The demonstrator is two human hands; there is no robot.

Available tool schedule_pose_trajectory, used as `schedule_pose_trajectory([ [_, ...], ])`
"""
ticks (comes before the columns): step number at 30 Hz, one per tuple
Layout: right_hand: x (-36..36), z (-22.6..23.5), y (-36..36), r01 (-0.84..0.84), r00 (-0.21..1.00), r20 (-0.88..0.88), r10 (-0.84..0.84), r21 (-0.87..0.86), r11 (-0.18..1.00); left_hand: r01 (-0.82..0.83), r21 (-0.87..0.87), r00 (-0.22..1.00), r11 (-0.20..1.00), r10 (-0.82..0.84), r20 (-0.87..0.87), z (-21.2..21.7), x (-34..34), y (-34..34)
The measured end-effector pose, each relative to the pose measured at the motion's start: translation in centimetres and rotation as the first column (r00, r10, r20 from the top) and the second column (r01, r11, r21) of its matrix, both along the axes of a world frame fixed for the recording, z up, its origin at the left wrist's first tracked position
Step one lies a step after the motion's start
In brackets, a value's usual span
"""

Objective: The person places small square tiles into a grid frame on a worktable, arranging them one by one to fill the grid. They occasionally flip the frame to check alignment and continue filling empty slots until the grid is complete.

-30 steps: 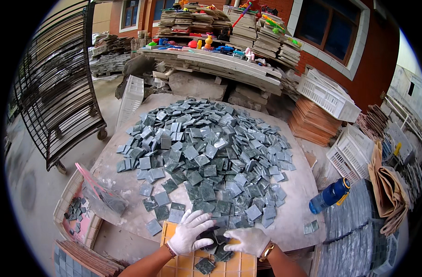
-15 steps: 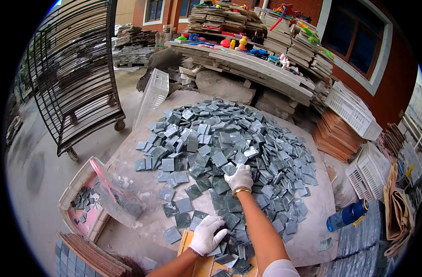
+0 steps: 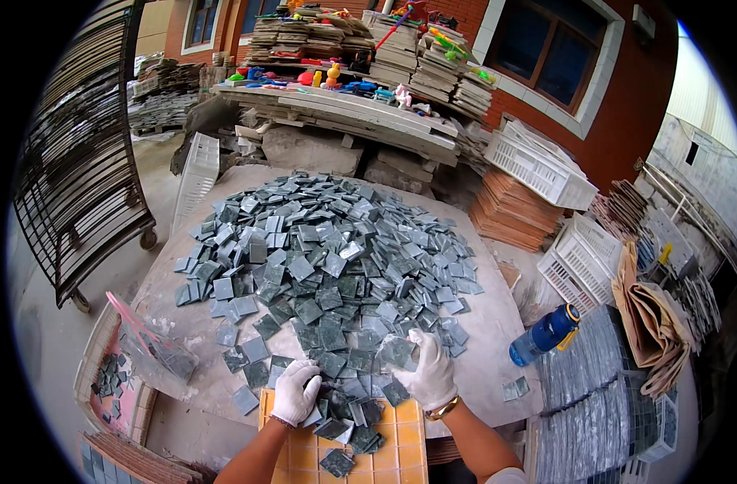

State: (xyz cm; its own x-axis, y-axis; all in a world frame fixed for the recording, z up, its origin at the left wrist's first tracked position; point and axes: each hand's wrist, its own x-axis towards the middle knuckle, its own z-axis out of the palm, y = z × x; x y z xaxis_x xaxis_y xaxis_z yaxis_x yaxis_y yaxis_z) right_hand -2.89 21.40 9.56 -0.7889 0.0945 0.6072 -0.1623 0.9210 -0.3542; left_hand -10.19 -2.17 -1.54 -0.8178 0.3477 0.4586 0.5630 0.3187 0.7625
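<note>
My right hand (image 3: 431, 377), in a white glove with a gold band at the wrist, is closed on a dark green stone tile (image 3: 396, 352), gripped by its edge above the right side of a yellow gridded tray (image 3: 400, 440). My left hand (image 3: 296, 391), also gloved, lies at the tray's far left edge beside loose tiles, fingers loosely bent and thumb apart; it grips nothing I can see. Several tiles (image 3: 336, 462) lie loose on the tray. Beyond it spreads a large heap of square green-grey tiles (image 3: 328, 250) on a pale board (image 3: 497, 323).
A blue bottle (image 3: 543, 335) stands right of the board, beside stacked tile sheets (image 3: 586, 419). At left sit a basket (image 3: 84, 375) with tile scraps and a clear plastic bag (image 3: 154, 351). White crates (image 3: 538, 165) stand at right, a wheeled metal rack (image 3: 86, 161) at far left.
My right hand has drawn back from the heap to the tray and now holds a tile. My left hand stays by the tray's far edge. The view has swung right.
</note>
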Motion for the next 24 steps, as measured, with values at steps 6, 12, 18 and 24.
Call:
schedule_pose_trajectory([
  [6,5.7,-0.8,3.7,0.177,0.983,0.072,-0.167,-0.175,0.969,-0.01,0.003,1.0,1.0,0.01,-0.011,-0.2,-0.1,0.2],
  [12,13.1,-6.6,11.2,-0.022,0.954,0.022,0.3,-0.989,0.143,0.017,-0.004,1.0,1.0,-0.017,0.007,-0.4,-0.4,0.3],
  [18,19.2,-8.1,9.4,-0.266,0.697,-0.696,0.171,-0.473,-0.84,0.028,-0.013,0.997,1.0,-0.026,0.075,-0.8,-0.4,0.0],
  [24,20.8,-8.9,7.3,-0.272,0.779,-0.592,0.208,-0.617,-0.738,0.018,-0.003,0.998,1.0,-0.018,0.06,-2.1,-1.0,-0.3],
])
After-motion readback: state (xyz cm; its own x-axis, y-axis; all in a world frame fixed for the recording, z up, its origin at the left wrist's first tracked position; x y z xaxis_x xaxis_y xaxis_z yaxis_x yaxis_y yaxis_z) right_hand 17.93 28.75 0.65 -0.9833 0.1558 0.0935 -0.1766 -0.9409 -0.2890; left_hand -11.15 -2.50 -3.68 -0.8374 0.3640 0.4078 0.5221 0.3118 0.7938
